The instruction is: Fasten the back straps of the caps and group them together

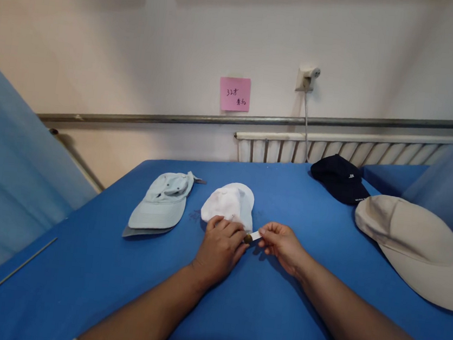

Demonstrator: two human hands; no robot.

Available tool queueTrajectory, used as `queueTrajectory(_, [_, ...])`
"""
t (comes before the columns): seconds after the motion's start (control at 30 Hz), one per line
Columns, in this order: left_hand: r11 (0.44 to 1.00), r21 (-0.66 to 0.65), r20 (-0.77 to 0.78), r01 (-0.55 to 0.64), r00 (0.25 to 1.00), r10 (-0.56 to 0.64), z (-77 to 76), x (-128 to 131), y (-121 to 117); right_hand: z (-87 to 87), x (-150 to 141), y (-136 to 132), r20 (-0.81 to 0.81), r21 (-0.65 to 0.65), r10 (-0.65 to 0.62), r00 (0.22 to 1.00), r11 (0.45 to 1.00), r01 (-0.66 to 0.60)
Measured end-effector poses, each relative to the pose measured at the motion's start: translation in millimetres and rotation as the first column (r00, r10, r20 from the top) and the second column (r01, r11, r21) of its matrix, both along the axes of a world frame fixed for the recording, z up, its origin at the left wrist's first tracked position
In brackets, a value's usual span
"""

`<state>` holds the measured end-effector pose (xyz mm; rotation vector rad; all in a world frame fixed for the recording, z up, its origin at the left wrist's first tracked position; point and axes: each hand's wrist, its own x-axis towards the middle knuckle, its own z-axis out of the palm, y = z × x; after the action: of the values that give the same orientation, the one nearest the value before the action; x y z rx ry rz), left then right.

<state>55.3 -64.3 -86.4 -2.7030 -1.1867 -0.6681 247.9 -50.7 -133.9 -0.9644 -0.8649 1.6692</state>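
Note:
A white cap (pixel 229 202) lies in the middle of the blue table, its brim pointing away to the right. At the cap's near edge rests my left hand (pixel 222 244), its fingers bent over the fabric beside a small brass-coloured buckle (pixel 247 239). A short white strap (pixel 255 235) runs out to the right from the buckle. My right hand (pixel 280 244) pinches the strap's end between thumb and fingertips. My left fingertips are partly hidden, and so is the cap's back edge under them.
Stacked pale green caps (pixel 161 201) lie to the left, a navy cap (pixel 339 177) and a large beige cap (pixel 410 240) to the right. A thin stick (pixel 21 266) lies at the table's left. Behind are a metal rail (pixel 183 119), radiator (pixel 335 148) and plugged-in socket (pixel 305 81).

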Motion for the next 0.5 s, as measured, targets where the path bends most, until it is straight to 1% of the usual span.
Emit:
queueTrajectory(0.1, [1.0,0.001,-0.013,-0.002,1.0,0.002,-0.3,-0.9,0.7,0.2,0.7,-0.8,-0.023,-0.029,0.021,1.0,0.999,-0.022])
queueTrajectory(0.17, [1.0,0.002,-0.017,-0.006,1.0,0.006,-0.4,-1.3,0.7,1.0,1.2,-2.3,-0.034,-0.078,0.072,0.997,0.994,-0.075])
queueTrajectory(0.27, [1.0,0.004,0.0,-0.013,1.0,0.013,0.4,-1.3,-0.5,3.8,0.6,-6.9,-0.079,-0.164,0.205,0.976,0.963,-0.215])
queueTrajectory(0.33, [1.0,0.01,0.022,-0.016,1.0,0.016,1.0,-0.9,-1.8,6.0,-1.4,-11.0,-0.146,-0.196,0.287,0.947,0.93,-0.312])
queueTrajectory(0.37, [1.0,0.014,0.033,-0.015,0.999,0.015,1.1,-0.6,-2.4,6.9,-3.1,-13.1,-0.19,-0.203,0.307,0.933,0.917,-0.343])
queueTrajectory(0.43, [1.0,0.023,0.052,-0.008,0.999,0.007,0.9,0.0,-3.4,7.5,-7.5,-16.5,-0.273,-0.207,0.282,0.92,0.917,-0.342])
queueTrajectory(0.5, [1.0,0.031,0.062,0.0,0.998,-0.002,0.0,0.4,-3.6,6.7,-12.5,-18.4,-0.327,-0.198,0.192,0.925,0.943,-0.266])
